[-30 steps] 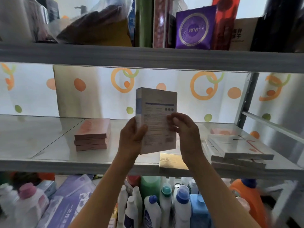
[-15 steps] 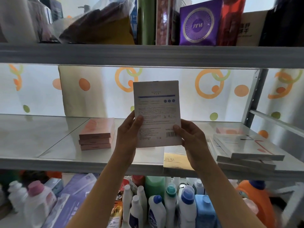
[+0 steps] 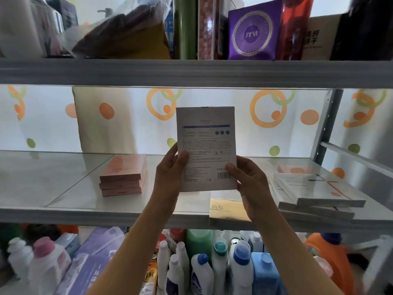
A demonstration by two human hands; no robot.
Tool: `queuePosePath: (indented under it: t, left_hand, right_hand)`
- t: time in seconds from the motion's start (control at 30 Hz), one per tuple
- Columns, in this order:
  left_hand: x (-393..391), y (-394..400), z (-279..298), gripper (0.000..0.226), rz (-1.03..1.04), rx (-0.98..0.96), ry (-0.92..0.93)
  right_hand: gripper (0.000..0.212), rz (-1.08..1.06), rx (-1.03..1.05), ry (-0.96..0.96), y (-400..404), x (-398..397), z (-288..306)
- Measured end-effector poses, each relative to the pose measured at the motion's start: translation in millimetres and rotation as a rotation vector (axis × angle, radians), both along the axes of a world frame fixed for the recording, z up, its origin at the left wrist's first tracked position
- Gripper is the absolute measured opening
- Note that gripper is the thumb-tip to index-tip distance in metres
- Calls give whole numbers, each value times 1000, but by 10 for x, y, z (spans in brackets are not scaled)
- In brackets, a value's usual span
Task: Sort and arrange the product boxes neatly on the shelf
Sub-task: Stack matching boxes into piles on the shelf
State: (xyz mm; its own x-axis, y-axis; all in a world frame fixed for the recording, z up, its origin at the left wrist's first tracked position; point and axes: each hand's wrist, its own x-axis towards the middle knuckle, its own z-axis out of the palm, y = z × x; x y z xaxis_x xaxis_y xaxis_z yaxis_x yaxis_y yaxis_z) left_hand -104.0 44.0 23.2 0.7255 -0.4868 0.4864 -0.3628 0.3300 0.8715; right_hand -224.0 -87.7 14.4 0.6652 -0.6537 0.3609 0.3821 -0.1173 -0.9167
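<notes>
I hold a flat white box upright above the middle shelf, its printed back with a barcode facing me. My left hand grips its lower left edge and my right hand grips its lower right corner. A stack of three pink boxes lies on the shelf to the left. A slanted pile of white boxes with red lines lies on the right. A gold box lies at the shelf's front edge, partly hidden under my right hand.
The upper shelf carries a purple pouch, bags and tall packages. Below, several detergent bottles and purple packs stand crowded. A grey metal upright rises at the right. A dotted curtain hangs behind.
The white box has turned from edge-angled to facing me squarely and stands a little higher and more to the right. Both hands have shifted to its lower edges.
</notes>
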Motion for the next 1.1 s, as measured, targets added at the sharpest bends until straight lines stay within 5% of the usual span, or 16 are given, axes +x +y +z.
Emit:
queuePosePath:
  t: [0.13, 0.23, 0.37, 0.5, 0.7, 0.9, 1.1]
  left_hand:
    - [-49, -63, -51, 43, 468, 176, -438]
    - [-202, -121, -21, 57, 515, 290, -513]
    - [-260, -86, 152, 62, 197, 106, -150]
    - [-352, -37, 173, 43, -123, 13, 65]
    - [-199, 7, 127, 56, -45, -78, 146]
    - [70, 195, 172, 31, 2, -130, 379]
    - [352, 238, 317, 43, 19, -106, 425]
  right_hand:
    - [26, -67, -9, -40, 49, -17, -19]
    - [34, -146, -90, -54, 168, 2, -2]
    - [45, -124, -193, -37, 257, -24, 77]
    - [31, 65, -253, 32, 328, -18, 112]
    - [26, 159, -294, 26, 408, 13, 160]
    - [25, -228, -135, 9, 153, 146, 52]
    - [57, 260, -260, 175, 87, 327, 12]
